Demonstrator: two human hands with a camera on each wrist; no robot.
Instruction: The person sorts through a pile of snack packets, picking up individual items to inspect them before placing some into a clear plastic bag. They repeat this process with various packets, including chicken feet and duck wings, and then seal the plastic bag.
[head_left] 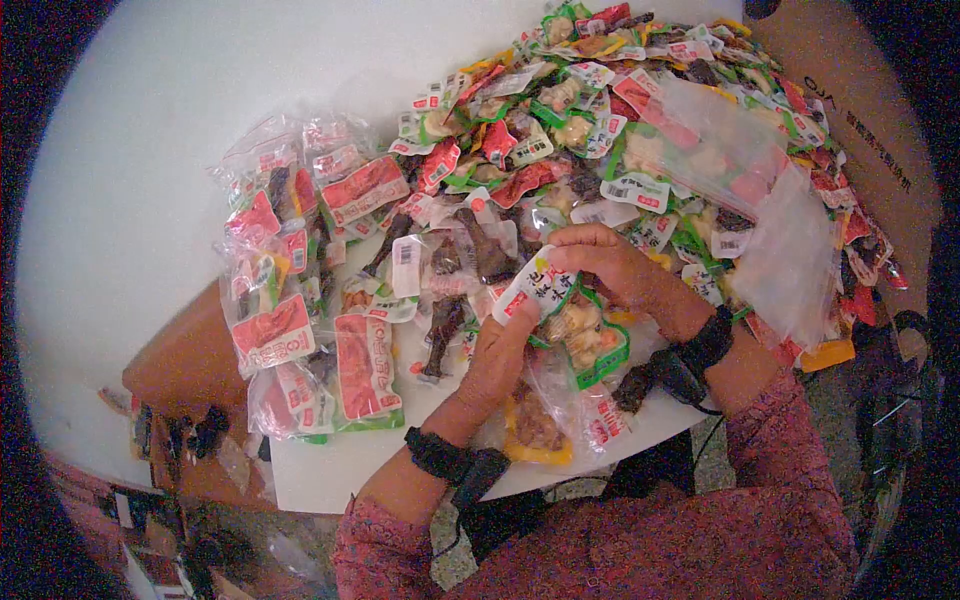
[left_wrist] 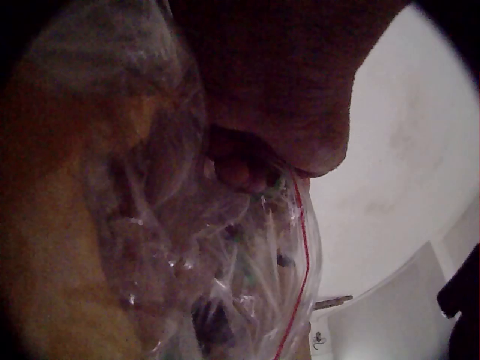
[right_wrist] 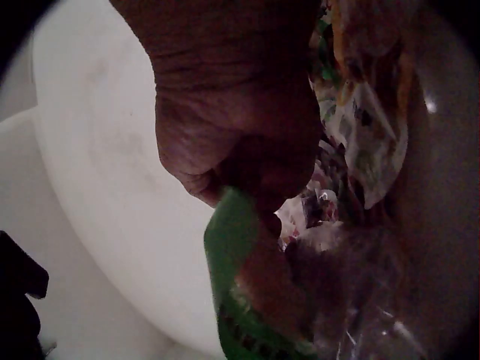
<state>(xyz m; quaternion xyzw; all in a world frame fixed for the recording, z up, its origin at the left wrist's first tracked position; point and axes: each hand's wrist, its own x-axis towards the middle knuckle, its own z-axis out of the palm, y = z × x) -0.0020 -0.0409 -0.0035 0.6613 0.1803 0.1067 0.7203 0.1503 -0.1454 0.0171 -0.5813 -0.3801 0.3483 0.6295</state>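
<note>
Both hands hold a small snack packet point(head_left: 580, 335) in front of the person, with a white printed label, green edging and pale food pieces inside. My left hand point(head_left: 500, 350) pinches the lower end of its label; my right hand point(head_left: 612, 262) grips the label's upper end. In the right wrist view the packet's green edge point(right_wrist: 229, 236) hangs below the right hand point(right_wrist: 232, 135). A clear zip bag point(left_wrist: 217, 255) with a red zip line lies close by the left hand point(left_wrist: 277, 90). Packets of dark meat point(head_left: 445, 255) lie just beyond the hands.
A big heap of mixed snack packets point(head_left: 560, 100) covers the back and right of the white table point(head_left: 180, 130). Filled clear bags point(head_left: 270, 310) stand at the left. Flat clear bags point(head_left: 785, 250) lie on the heap's right side, beside a cardboard box point(head_left: 880, 110).
</note>
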